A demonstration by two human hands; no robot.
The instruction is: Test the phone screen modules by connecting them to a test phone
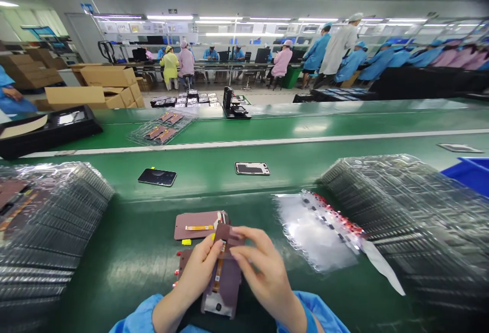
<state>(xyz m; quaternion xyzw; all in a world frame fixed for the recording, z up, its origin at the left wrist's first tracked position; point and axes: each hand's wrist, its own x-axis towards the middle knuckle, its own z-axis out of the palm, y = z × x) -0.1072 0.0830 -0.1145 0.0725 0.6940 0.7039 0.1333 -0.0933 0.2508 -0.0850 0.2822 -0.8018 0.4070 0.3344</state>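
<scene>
I have a flat brown panel [231, 284] in my left fingers [206, 248]. My right fingers [254, 236] are at its far end, on the right side. A thin orange strip [218, 274] runs down its middle, just right of my left thumb [214, 251]. Its near end [210, 305] is silvery with a dark round spot [218, 306], and sticks out toward me, past my fingers.
</scene>
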